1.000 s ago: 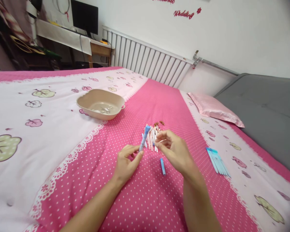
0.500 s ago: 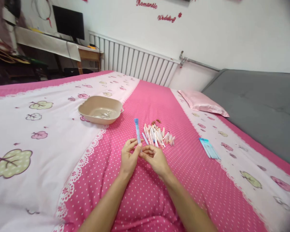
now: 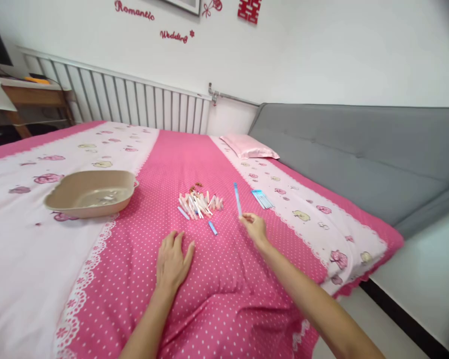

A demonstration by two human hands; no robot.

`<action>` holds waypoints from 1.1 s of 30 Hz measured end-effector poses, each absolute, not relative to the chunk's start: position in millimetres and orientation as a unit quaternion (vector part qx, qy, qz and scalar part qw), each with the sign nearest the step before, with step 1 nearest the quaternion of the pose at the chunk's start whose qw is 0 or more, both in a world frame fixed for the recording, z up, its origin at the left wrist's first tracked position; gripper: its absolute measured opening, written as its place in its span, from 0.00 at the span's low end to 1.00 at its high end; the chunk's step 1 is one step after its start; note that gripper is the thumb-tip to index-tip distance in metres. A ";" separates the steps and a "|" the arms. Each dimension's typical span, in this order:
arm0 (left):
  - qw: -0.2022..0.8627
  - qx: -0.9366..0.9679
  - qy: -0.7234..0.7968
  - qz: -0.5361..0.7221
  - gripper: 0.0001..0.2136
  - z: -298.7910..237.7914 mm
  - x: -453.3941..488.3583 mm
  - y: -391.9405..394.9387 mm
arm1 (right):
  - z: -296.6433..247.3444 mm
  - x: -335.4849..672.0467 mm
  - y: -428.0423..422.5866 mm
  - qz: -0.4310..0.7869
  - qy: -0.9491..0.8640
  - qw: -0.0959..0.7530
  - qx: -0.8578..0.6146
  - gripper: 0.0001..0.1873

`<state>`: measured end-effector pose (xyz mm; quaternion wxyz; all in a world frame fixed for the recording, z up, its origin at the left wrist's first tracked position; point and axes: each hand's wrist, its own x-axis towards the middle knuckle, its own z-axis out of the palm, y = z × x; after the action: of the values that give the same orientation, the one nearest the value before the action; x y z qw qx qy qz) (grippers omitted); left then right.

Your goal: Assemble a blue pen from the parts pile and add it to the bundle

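My right hand [image 3: 253, 227] pinches the lower end of a slim light-blue pen [image 3: 238, 198] between thumb and fingers. The pen stands nearly upright, its darker blue end at the top. To its right, several similar pale-blue pens [image 3: 262, 199] lie side by side in a row. My left hand [image 3: 173, 259] rests palm down on the bedspread, fingers spread, with nothing in it. Ahead of that hand lies a short blue piece like a pen cap [image 3: 213, 228]. Beyond it is a loose pile of white, pink and blue slim pieces [image 3: 198, 204], too small to name singly.
A beige plastic basin [image 3: 71, 205] with small pieces inside stands on the bed to the left. Small brown bits [image 3: 196, 186] lie behind the pile. Farther off are a pink pillow [image 3: 249, 146], a grey headboard [image 3: 344, 142] and a white radiator [image 3: 127, 99].
Both hands were together on the pen. My left hand has let go and lowered to the bedspread; my right has carried the pen toward the row. A short blue piece now lies before the pile.
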<state>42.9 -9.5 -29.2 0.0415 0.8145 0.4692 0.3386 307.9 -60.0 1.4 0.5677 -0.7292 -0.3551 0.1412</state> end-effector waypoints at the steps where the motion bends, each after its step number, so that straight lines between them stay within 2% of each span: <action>1: 0.032 0.821 0.472 0.320 0.25 -30.4 41.4 -12.6 | 0.6 322.7 -62.4 0.123 -0.341 0.555 -0.749 0.13; 4: 0.014 0.834 0.471 0.287 0.25 -32.1 37.7 -20.3 | -1.7 360.4 -69.7 0.087 -0.297 0.504 -0.806 0.11; 11: -0.009 0.848 0.472 0.242 0.27 -29.0 35.2 -26.6 | 1.2 400.3 -78.4 0.064 -0.242 0.405 -0.880 0.14; 33: -0.006 0.843 0.476 0.249 0.26 -34.0 35.6 -25.0 | -14.7 422.0 -34.7 0.024 -0.233 0.278 -0.932 0.15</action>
<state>35.6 -25.0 -34.0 -0.0063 0.8433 0.4761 0.2493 422.0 -34.7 -14.7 0.2775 -0.9317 -0.2332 0.0242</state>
